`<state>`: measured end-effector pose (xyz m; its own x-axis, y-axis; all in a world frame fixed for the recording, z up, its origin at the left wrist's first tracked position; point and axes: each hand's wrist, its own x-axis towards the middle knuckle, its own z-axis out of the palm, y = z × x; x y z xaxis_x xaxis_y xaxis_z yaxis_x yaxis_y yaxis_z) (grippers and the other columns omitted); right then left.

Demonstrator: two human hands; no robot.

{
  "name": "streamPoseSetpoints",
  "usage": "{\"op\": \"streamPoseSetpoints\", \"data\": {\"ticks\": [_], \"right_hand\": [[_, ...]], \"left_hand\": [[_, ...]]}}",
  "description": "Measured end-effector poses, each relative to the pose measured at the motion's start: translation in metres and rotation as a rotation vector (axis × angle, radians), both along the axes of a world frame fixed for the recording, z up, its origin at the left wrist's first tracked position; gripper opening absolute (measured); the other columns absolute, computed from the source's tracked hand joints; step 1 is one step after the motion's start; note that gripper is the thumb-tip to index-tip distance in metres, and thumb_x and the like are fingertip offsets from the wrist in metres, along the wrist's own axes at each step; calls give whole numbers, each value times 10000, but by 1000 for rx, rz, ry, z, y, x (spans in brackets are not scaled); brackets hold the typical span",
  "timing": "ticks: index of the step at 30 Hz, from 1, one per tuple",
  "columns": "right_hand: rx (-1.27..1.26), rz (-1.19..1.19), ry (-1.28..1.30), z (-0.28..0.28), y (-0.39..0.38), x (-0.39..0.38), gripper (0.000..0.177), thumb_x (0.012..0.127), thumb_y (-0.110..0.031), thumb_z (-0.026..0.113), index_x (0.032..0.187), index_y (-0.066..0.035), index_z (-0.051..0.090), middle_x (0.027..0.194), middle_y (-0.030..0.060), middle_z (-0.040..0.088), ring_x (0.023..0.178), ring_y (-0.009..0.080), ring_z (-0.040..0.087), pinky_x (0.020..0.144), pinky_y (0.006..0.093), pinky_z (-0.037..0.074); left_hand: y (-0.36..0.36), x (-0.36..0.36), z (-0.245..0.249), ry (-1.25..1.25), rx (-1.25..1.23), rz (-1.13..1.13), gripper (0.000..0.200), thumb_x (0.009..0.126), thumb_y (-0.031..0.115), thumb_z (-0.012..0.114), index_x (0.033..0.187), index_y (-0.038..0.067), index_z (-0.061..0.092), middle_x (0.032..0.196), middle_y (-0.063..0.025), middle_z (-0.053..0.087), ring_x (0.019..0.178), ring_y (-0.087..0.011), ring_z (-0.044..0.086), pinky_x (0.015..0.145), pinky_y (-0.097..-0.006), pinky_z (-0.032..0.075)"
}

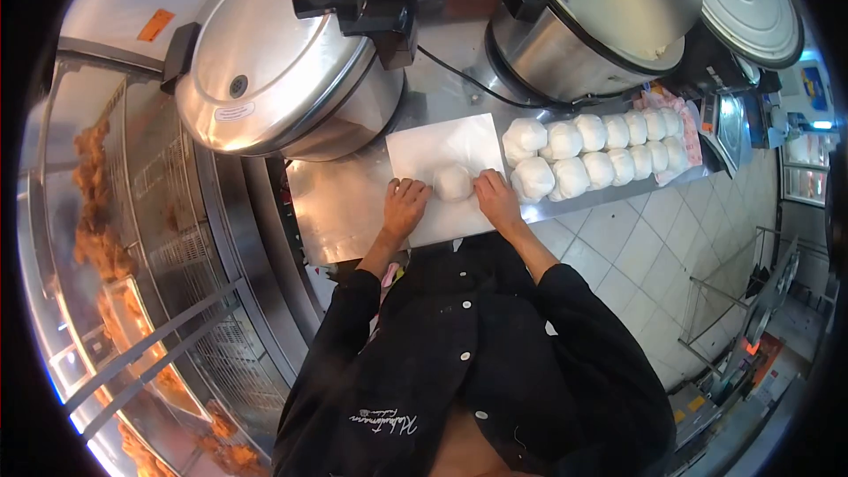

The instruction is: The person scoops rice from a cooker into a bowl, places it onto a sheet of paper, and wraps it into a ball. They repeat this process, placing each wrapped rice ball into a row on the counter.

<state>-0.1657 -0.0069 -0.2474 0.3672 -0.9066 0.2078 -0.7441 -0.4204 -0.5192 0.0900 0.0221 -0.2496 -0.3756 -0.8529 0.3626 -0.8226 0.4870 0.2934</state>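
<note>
A square white sheet of paper (450,138) lies on the steel counter in front of my body. On it sits a round white rice ball (453,183), between my two hands. My left hand (406,206), fingers curled, grips the sheet just left of the ball. Over on the right, my right hand (496,197) has its fingers closed on the sheet's other side. Just past it, several white paper-wrapped balls (570,175) stand in two rows along the counter.
A lidded steel rice cooker (265,53) stands at the back left. An uncovered cooker (565,53) holds rice at the back right, with a round lid (742,0) beside it. Left is a glass-fronted cabinet (168,238) with fried food. A cord (468,79) crosses the counter.
</note>
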Motion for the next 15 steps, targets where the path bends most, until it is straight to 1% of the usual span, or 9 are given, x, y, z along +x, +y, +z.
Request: {"op": "streamPoseSetpoints", "data": {"ticks": [2,4,5,7,10,11,13,14,15], "right_hand": [[-67,-9,-43,20,6,4,186,851,-55,656,1037,-45,654,1064,65,602,1037,286,626,836,446,533],[-257,-15,149,49,12,6,233,851,-75,660,1078,-32,688,1060,64,597,1046,274,598,881,426,487],[-256,-29,151,42,15,3,233,851,-75,660,1078,-32,688,1060,64,597,1046,274,598,881,426,487],[-215,30,211,22,13,1,326,835,-131,737,1136,-11,699,1071,57,614,1082,252,580,894,402,448],[-208,16,180,3,11,6,290,858,-119,662,1134,-34,688,1052,75,618,986,277,600,869,427,479],[-201,-2,178,-2,15,9,290,858,-119,662,1134,-34,688,1052,75,618,986,277,600,869,427,479],[-13,-114,19,-7,18,17,291,892,-103,650,1176,-44,673,1032,110,656,947,323,644,836,451,515],[-25,-128,17,-7,19,21,291,892,-103,650,1176,-44,673,1032,110,656,947,323,644,836,451,515],[103,-172,-246,-2,21,28,314,905,-124,661,1208,-43,658,1044,139,675,956,352,662,846,451,530]], "left_hand": [[5,-4,-1,-10,-25,16,199,832,131,652,1025,111,697,1042,-33,640,1040,-229,608,958,-470,450],[14,-6,-4,-135,-34,43,335,842,132,654,1171,79,687,1189,-71,617,1139,-255,577,1004,-482,439],[21,-7,-6,-135,-36,29,335,842,132,654,1171,79,687,1189,-71,617,1139,-255,577,1004,-482,439],[27,-9,-5,-211,47,52,467,839,175,677,1285,37,658,1305,-117,586,1223,-302,537,1019,-505,429],[33,-13,15,-202,170,34,587,840,244,684,1358,-18,593,1385,-163,517,1278,-340,476,1053,-525,391],[34,-14,18,-208,174,16,587,840,244,684,1358,-18,593,1385,-163,517,1278,-340,476,1053,-525,391],[30,-18,22,-155,274,21,602,849,271,688,1355,-36,580,1421,-191,479,1297,-372,440,1081,-544,348],[29,-18,22,-158,262,8,602,849,271,688,1355,-36,580,1421,-191,479,1297,-372,440,1081,-544,348],[31,-16,19,-136,261,13,589,855,273,687,1347,-35,585,1420,-190,477,1292,-377,438,1079,-549,342]]}}
